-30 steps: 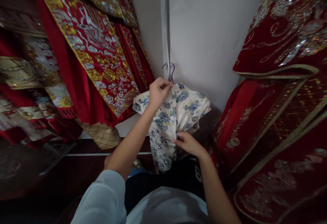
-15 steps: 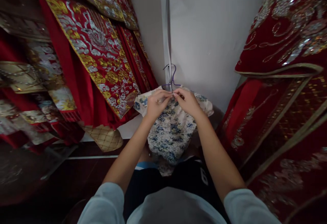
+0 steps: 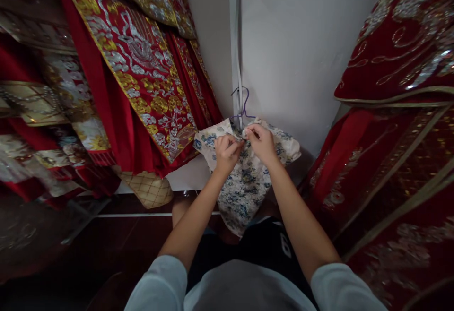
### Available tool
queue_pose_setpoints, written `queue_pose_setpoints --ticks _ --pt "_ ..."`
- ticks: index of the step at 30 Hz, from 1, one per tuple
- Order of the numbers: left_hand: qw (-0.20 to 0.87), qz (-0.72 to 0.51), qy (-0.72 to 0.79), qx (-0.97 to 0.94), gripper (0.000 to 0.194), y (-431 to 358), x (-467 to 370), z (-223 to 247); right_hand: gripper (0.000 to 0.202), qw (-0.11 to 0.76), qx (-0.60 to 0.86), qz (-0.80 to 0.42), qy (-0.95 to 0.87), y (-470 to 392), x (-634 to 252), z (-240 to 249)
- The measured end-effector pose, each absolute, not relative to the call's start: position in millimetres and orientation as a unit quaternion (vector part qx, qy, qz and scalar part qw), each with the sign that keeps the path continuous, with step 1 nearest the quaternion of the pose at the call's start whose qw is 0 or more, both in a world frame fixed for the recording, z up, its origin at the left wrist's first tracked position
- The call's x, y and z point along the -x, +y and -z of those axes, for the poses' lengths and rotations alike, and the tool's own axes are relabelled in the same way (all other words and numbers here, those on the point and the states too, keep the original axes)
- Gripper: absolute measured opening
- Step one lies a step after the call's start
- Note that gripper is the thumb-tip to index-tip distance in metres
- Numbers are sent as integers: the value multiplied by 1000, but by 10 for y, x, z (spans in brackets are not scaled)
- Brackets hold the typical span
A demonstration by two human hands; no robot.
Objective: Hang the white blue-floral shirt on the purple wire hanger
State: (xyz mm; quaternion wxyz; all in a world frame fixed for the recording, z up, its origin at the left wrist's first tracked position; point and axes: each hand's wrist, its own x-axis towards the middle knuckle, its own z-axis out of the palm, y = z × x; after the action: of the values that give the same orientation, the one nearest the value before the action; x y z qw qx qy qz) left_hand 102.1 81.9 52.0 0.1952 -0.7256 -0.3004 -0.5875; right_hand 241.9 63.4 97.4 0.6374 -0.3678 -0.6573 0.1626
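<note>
head: floral garment (image 3: 241,197) between red fabrics (image 3: 142,70)

The floral garment (image 3: 244,188) is showing blue blossoms on white; the hanger (image 3: 245,105) is showing purple; the embroidered panel (image 3: 142,51) is mixing red, gold and silver.

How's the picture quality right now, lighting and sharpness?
Head view: dim overall; soft shadow on the pale wall right of the floral garment; sequins glint on the right-hand red fabric; lower left dark and smeared; forearms look stretched by wide-angle distortion.
</note>
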Motion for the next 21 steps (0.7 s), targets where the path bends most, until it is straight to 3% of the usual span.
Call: queue_pose_setpoints --ticks 5,9,13,15,19,21 --pt "165 474 -297 812 19 724 -994 89 20 763 305 -198 -535 799 -2686 -1140" --pt "125 449 -325 823 15 482 -933 674 25 806 307 -229 -451 868 -3190 -1066" --pt "86 451 -312 832 7 332 -967 736 26 852 318 -235 -344 727 -3491 -722" --pt "72 474 -322 817 24 361 -1027 553 24 864 304 -248 -315 601 -3490 -577" --pt "51 590 -420 688 80 697 -1090 -22 20 854 268 -283 -343 325 -3351 -503" --pt "41 641 -457 616 92 967 -1045 -297 18 841 261 -298 -369 186 -3294 -541"
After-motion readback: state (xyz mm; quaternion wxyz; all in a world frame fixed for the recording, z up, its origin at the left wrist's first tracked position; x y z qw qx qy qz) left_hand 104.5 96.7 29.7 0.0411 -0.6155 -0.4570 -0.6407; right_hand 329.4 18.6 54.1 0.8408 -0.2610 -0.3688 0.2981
